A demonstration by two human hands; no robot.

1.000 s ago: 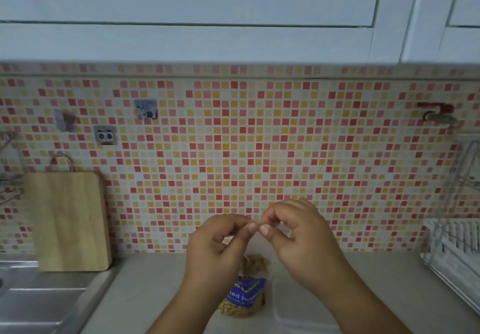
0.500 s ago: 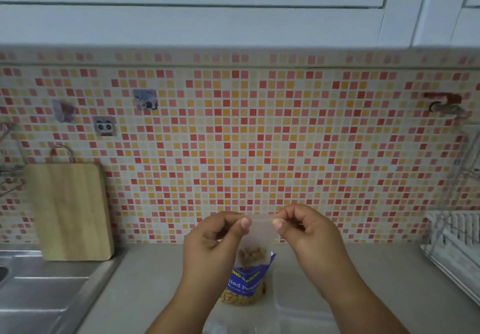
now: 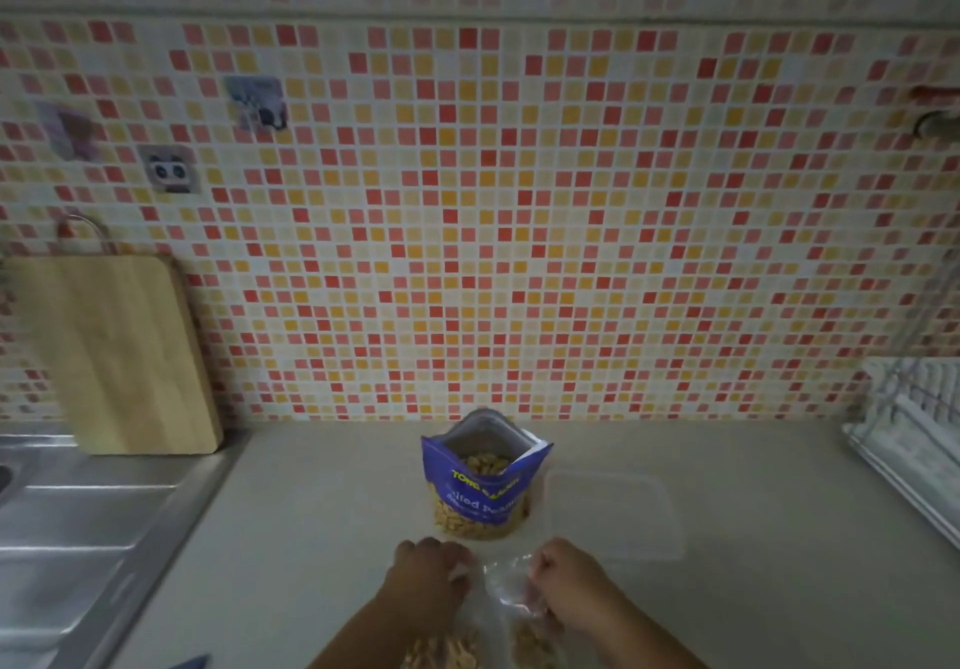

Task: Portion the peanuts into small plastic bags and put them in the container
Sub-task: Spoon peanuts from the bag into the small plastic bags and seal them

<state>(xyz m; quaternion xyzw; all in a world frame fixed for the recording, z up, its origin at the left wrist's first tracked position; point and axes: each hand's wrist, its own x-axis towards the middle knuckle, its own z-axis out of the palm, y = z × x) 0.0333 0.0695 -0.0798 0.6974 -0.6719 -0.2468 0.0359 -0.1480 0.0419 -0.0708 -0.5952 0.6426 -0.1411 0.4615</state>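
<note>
An open blue peanut pouch [image 3: 485, 481] stands upright on the beige counter, peanuts showing at its mouth and through its clear lower window. In front of it, low in the view, my left hand [image 3: 431, 577] and my right hand [image 3: 566, 577] both pinch a small clear plastic bag [image 3: 504, 585] between them. Under my wrists lie small bags filled with peanuts [image 3: 447, 650], partly hidden and blurred. A translucent plastic container lid or box [image 3: 613, 512] lies flat to the right of the pouch.
A steel sink and drainboard [image 3: 78, 528] fill the left. A wooden cutting board [image 3: 111, 351] leans on the mosaic wall. A wire dish rack [image 3: 919, 424] stands at the right edge. A blue scrap [image 3: 189, 662] shows at the bottom edge.
My hands have dropped from chest height in front of the wall to the counter, still holding the small clear bag. The view has tilted down, so the pouch now shows fully.
</note>
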